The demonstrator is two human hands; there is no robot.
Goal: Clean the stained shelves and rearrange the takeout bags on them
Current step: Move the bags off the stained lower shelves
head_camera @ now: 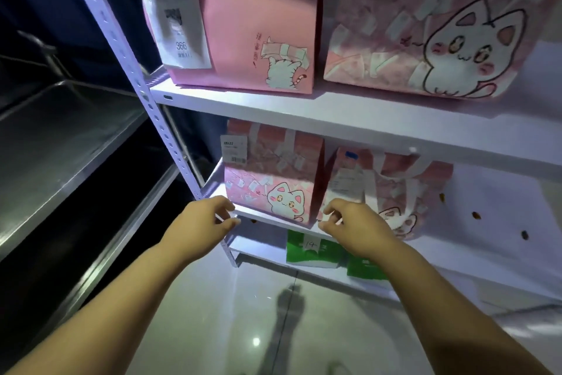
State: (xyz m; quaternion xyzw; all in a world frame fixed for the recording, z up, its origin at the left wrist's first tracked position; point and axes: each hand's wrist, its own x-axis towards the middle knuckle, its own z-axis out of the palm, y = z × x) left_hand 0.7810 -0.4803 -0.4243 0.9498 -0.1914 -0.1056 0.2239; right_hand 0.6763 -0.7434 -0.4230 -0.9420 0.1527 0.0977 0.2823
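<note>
White steel shelving, three tiers. Middle tier: my left hand, fingers curled, empty, at pink cat bag's left corner; my right hand, loosely open, empty, between it and handled cat tote, likely to lift. Brown stains right.

Head view looks down and forward; shelving close ahead.
</note>
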